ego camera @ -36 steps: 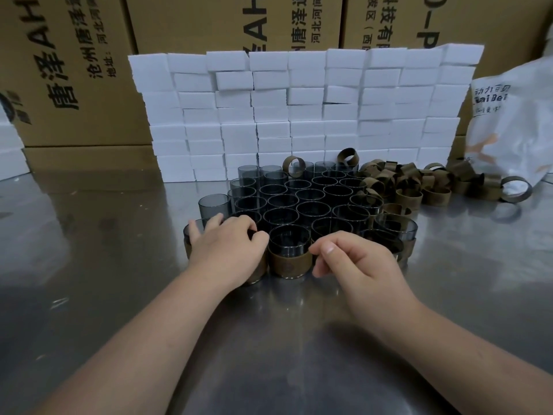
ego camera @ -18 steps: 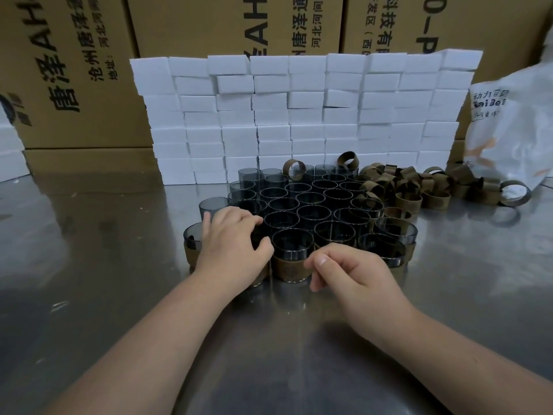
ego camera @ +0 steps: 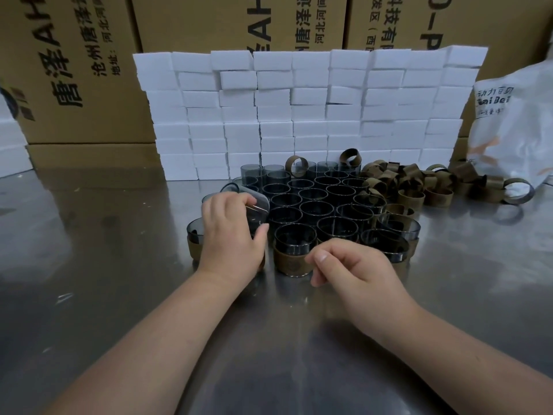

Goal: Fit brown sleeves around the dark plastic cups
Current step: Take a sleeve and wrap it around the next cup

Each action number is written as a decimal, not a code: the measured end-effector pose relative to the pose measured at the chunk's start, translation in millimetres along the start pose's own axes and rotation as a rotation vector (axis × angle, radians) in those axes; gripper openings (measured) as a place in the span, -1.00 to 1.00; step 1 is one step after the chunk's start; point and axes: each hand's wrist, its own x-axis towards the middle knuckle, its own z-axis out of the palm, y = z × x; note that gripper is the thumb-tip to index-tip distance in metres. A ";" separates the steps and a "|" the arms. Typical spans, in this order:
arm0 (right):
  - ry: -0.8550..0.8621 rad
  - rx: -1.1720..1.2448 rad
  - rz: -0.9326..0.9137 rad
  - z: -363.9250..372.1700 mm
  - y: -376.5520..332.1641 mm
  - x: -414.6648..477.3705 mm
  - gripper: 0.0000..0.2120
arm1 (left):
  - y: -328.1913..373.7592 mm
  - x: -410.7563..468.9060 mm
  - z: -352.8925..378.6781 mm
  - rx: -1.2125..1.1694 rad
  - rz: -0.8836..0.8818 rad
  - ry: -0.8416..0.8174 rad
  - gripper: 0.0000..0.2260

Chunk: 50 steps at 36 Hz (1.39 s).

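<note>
Several dark see-through plastic cups stand packed together on the steel table. The front row wears brown sleeves, such as the sleeved cup in the middle front. My left hand grips a bare dark cup, tilted and lifted at the cluster's left edge. Another sleeved cup stands just left of that hand. My right hand hovers in front of the sleeved cups, fingers loosely curled, holding nothing. A heap of loose brown sleeves lies to the right of the cups.
A wall of stacked white foam blocks rises right behind the cups. Large printed cardboard boxes stand behind that. A white plastic bag sits at the far right. More white blocks show at the left edge.
My left hand has closed on a bare cup at the cluster's left side and tipped it up off the table. My right hand has drawn back slightly from the front sleeved cup.
</note>
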 end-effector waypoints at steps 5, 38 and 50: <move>0.150 -0.008 -0.128 -9.3 -10.9 0.7 -0.81 | 3.5 -1.0 -3.0 -0.029 0.026 -0.005 -0.68; -0.253 -1.042 0.592 -146.6 159.0 145.0 -0.53 | 2.6 -5.2 -3.7 -0.135 0.210 -0.045 -0.75; -0.155 -1.061 0.560 -145.7 164.1 145.2 -0.71 | -0.3 -6.1 1.5 -0.157 0.187 -0.026 -0.75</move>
